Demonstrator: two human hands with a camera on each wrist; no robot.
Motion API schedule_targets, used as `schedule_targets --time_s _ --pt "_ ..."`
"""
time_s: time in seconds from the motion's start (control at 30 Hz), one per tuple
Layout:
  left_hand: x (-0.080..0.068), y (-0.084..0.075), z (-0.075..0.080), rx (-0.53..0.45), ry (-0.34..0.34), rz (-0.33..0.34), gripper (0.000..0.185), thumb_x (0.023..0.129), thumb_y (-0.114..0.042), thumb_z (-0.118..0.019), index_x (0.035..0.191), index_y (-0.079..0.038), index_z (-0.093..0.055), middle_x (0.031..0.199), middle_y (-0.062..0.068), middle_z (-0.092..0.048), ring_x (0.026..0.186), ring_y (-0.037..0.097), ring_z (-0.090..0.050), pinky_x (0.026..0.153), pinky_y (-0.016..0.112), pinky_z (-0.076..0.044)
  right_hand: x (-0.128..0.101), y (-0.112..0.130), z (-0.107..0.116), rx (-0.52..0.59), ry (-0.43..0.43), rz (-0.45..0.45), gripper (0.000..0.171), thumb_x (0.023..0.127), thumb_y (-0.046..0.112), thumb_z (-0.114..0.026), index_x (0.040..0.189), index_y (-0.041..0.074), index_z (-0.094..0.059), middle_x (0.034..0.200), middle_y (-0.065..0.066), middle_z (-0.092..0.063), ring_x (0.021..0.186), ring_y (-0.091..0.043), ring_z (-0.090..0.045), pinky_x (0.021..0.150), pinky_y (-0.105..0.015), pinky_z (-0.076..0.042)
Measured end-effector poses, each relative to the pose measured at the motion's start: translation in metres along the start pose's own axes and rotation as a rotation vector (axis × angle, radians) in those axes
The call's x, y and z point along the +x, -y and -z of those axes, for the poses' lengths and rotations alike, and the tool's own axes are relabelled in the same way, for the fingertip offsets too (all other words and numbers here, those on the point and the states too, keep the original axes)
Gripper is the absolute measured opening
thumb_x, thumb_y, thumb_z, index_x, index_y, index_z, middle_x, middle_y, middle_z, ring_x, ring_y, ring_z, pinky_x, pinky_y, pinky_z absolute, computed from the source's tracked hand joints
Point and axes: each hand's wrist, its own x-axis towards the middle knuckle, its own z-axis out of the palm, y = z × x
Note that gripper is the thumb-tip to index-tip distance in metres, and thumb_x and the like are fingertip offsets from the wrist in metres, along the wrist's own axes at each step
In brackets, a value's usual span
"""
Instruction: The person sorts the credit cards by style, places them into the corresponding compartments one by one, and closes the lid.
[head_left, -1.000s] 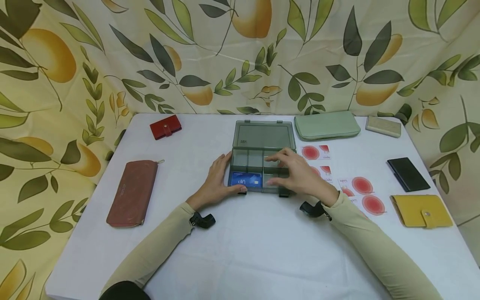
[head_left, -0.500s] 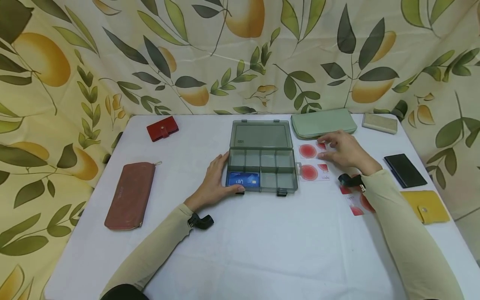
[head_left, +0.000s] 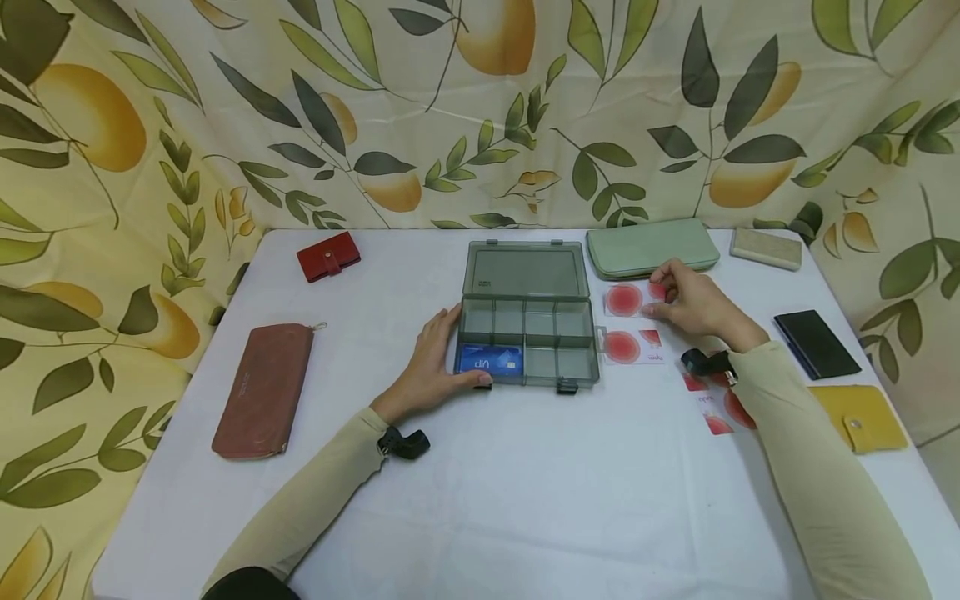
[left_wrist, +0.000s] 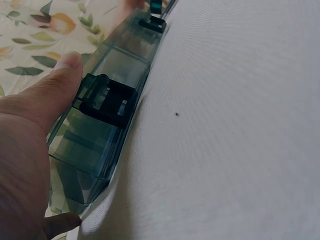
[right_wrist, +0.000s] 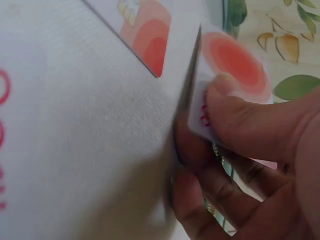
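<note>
Against the left side of a clear grey-green compartment box (head_left: pixel 525 317) rests my left hand (head_left: pixel 423 375), fingers along the side wall and thumb at the front edge by a black latch (left_wrist: pixel 107 101). The box lid is folded back. A blue VIP card (head_left: pixel 491 360) lies in the front left compartment. To the right of the box, my right hand (head_left: pixel 697 304) pinches a white card with red circles (right_wrist: pixel 235 62) between thumb and fingers. The right wrist view shows this card tilted up from the white cloth. A similar card (head_left: pixel 633 347) lies just in front of it.
More red-patterned cards (head_left: pixel 716 408) lie partly under the right forearm. Around the table are a green wallet (head_left: pixel 652 247), a beige case (head_left: pixel 767 249), a black wallet (head_left: pixel 817 344), a yellow wallet (head_left: pixel 862 417), a red wallet (head_left: pixel 328 256) and a brown wallet (head_left: pixel 264 392).
My right hand has left the box's compartments, moved right to the rearmost red-circle card and taken hold of it. My left hand stays at the box.
</note>
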Motion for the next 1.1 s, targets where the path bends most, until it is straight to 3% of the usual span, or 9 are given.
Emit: schedule_targets --time_s 0.13,0.23,0.37,0.47,0.53,0.67,0.77,0.87,1.1 --pt "0.0 0.0 0.0 0.001 0.003 -0.002 0.119 0.086 -0.046 -0.087 0.172 -0.017 -0.01 0.177 0.018 -0.015 0.165 0.038 -0.008 0.127 0.071 -0.018 -0.008 0.002 0.001 0.054 -0.039 -0.005 0.047 0.1 0.011 -0.074 0.136 -0.002 -0.047 0.122 -0.033 -0.059 0.099 -0.048 -0.064 0.094 -0.06 -0.051" --pt "0.0 -0.001 0.0 0.003 0.007 -0.001 0.119 0.086 -0.045 -0.087 0.172 -0.017 -0.01 0.177 0.019 -0.015 0.165 0.038 -0.008 0.127 0.071 -0.018 -0.015 0.007 0.004 0.119 -0.079 -0.04 0.055 0.101 0.015 -0.074 0.145 0.002 -0.045 0.141 -0.037 -0.054 0.116 -0.054 -0.065 0.106 -0.069 -0.048" --pt "0.0 -0.001 0.0 0.003 0.003 0.002 0.119 0.086 -0.042 -0.088 0.172 -0.017 -0.01 0.176 0.018 -0.014 0.165 0.038 -0.008 0.127 0.07 -0.019 -0.027 0.02 0.007 0.258 -0.142 -0.086 0.061 0.098 0.023 -0.079 0.151 0.01 -0.05 0.139 -0.022 -0.062 0.111 -0.033 -0.075 0.095 -0.041 -0.063" --pt "0.0 -0.002 0.0 0.005 -0.003 -0.002 0.118 0.087 -0.04 -0.088 0.172 -0.016 -0.01 0.176 0.019 -0.015 0.165 0.038 -0.009 0.127 0.069 -0.018 -0.037 0.032 0.006 0.407 -0.14 -0.062 0.063 0.094 0.016 -0.083 0.151 0.013 -0.055 0.119 0.0 -0.072 0.091 -0.009 -0.076 0.079 -0.017 -0.06" --pt "0.0 -0.003 0.0 0.006 -0.005 -0.006 0.118 0.087 -0.039 -0.088 0.172 -0.014 -0.011 0.176 0.02 -0.015 0.164 0.039 -0.009 0.128 0.069 -0.017 -0.042 0.041 0.004 0.498 -0.099 -0.014 0.068 0.091 0.009 -0.085 0.152 0.01 -0.055 0.108 0.009 -0.072 0.085 -0.003 -0.072 0.077 -0.014 -0.059" --pt "0.0 -0.002 0.0 0.005 -0.004 -0.007 0.118 0.087 -0.038 -0.088 0.172 -0.014 -0.01 0.175 0.021 -0.014 0.164 0.039 -0.008 0.128 0.069 -0.017 -0.049 0.056 -0.01 0.59 -0.004 0.133 0.071 0.086 -0.003 -0.086 0.15 0.002 -0.056 0.094 0.002 -0.073 0.082 -0.01 -0.067 0.072 -0.018 -0.058" --pt "0.0 -0.001 0.0 0.007 -0.003 -0.006 0.119 0.086 -0.041 -0.088 0.172 -0.015 -0.01 0.176 0.02 -0.014 0.165 0.038 -0.008 0.128 0.068 -0.017 -0.049 0.064 -0.024 0.562 0.04 0.224 0.069 0.082 -0.003 -0.088 0.145 0.001 -0.059 0.097 -0.007 -0.067 0.082 -0.014 -0.063 0.069 -0.02 -0.054" --pt "0.0 -0.001 0.001 0.007 -0.002 -0.006 0.119 0.086 -0.042 -0.088 0.172 -0.015 -0.01 0.176 0.02 -0.014 0.165 0.038 -0.008 0.128 0.069 -0.018 -0.049 0.07 -0.037 0.431 0.039 0.281 0.069 0.079 0.003 -0.093 0.141 0.006 -0.064 0.107 -0.008 -0.066 0.085 -0.016 -0.057 0.07 -0.022 -0.049" --pt "-0.001 -0.002 0.0 -0.01 -0.005 0.006 0.118 0.086 -0.04 -0.089 0.172 -0.017 -0.011 0.176 0.019 -0.014 0.165 0.038 -0.009 0.126 0.07 -0.019 -0.045 0.081 -0.055 0.247 0.015 0.355 0.068 0.072 0.018 -0.1 0.133 0.015 -0.072 0.132 -0.008 -0.062 0.117 -0.021 -0.053 0.087 -0.035 -0.046"
